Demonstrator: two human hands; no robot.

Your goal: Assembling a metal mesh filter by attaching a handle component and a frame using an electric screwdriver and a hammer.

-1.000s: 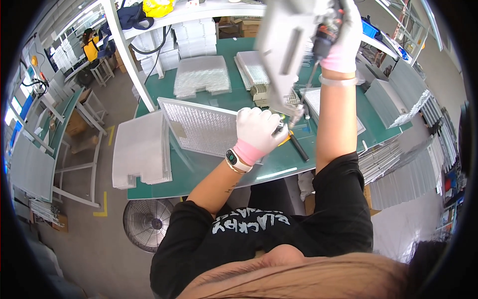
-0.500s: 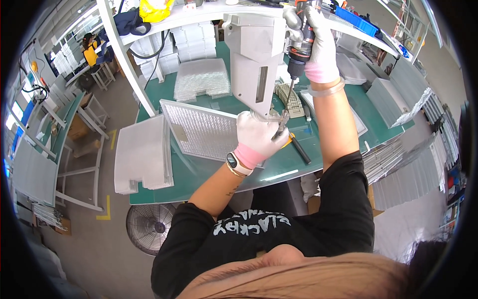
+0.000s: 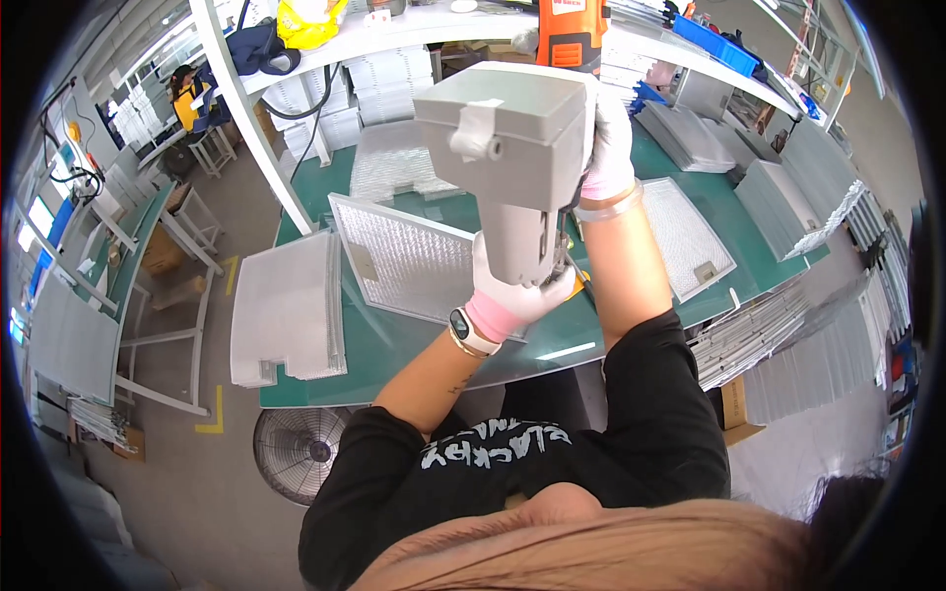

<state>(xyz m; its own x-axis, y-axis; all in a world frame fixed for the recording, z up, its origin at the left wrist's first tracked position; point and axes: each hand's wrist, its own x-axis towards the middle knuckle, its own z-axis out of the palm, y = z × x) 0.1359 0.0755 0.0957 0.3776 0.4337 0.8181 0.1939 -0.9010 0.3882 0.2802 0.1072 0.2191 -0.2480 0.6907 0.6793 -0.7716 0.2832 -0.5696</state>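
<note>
A grey tool housing with a boxy top and a narrow lower end stands upright before me, a strip of tape on its near face. Around its lower end my left hand, in a white and pink glove, is closed. Partly behind the housing, my gloved right hand is closed on an orange and black power drill, which rises above it. The housing hides most of the right fingers and the drill's front. Beside the left hand leans a framed metal mesh filter panel.
The green table bears a stack of pale sheets, more silvery sheets, and another mesh panel at right. A white shelf spans the back, holding a blue tray. A floor fan stands below left.
The grey housing has turned and tilted, now showing its boxy end. My right hand has moved down and left behind it, and the drill has swung so its orange end shows.
</note>
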